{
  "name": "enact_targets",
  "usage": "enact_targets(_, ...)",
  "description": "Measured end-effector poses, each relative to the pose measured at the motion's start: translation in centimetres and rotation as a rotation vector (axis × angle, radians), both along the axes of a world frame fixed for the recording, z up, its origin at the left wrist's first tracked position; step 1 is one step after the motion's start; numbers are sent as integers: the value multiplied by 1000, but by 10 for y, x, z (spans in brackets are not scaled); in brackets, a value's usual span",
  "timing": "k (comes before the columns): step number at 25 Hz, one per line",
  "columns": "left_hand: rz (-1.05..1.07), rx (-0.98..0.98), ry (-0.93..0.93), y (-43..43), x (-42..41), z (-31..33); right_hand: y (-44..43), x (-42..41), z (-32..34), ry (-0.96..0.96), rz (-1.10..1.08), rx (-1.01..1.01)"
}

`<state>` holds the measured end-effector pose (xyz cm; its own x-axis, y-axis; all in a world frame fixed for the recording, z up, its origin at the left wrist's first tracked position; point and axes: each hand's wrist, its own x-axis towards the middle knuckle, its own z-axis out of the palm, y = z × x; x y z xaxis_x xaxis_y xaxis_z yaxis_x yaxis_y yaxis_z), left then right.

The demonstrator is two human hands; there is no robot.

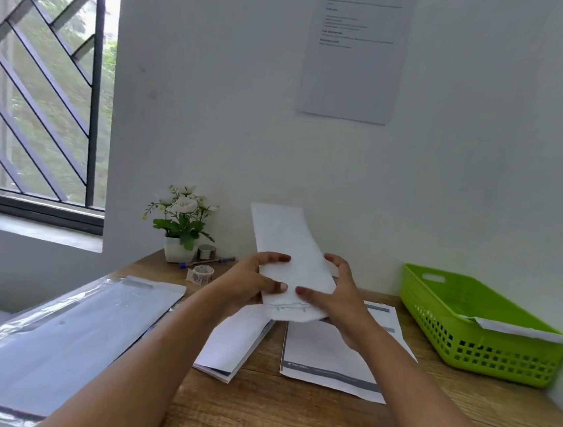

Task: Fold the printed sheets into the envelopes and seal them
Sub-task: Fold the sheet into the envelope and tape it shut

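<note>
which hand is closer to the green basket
Right. The right hand holds the envelope on the side toward the green basket; the left hand holds its opposite side, farther away.

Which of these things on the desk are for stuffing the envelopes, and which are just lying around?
For the job: held envelope, printed sheets, envelope pack, tape roll, green basket.
Lying about: flower pot, pens, wall notice.

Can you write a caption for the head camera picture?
Left hand and right hand hold a white envelope above printed sheets.

No legible txt; wall notice [354, 48] print prob. too blurred.
</note>
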<state>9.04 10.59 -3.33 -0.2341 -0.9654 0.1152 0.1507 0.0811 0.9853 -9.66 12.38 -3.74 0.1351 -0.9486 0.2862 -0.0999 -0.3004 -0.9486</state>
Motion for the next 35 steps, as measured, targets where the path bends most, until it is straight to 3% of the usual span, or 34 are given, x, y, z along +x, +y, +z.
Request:
enact_targets(3, 150, -49, 7, -6, 5, -4, 3, 3, -1, 160, 112, 8)
enact_targets(7, 140, -46, -224, -12, 12, -16, 0, 8, -8, 255, 75, 21)
enact_targets(10, 89, -39, -498, -11, 10, -17, -5, 1, -11, 341, 39, 38)
enact_targets(12, 67, -34, -564, -10, 9, -17, -8, -3, -13, 401, -9, 37)
enact_targets(15, 102, -68, -551, -12, 13, -18, -7, -2, -14, 416, -65, -14)
enact_targets(23, 318, -259, -536, -8, 5, -17, 2, 10, -13, 234, -48, -22)
enact_targets(27, 479, -348, -481, 0, 9, -9, 9, 17, -9, 157, -79, -173)
enact_targets(29, 549, -354, -528, 0, 14, -9, 10, 20, -9, 357, -79, -312)
enact_targets(31, 578, -362, -596, -2, 19, -12, 12, 24, -14, 731, 50, -398)
enact_targets(33, 594, -395, -688, -4, 22, -16, 17, 32, -19, 987, 243, -306)
enact_targets(35, 603, -424, -788, -4, 21, -18, 22, 41, -21, 1070, 346, -218)
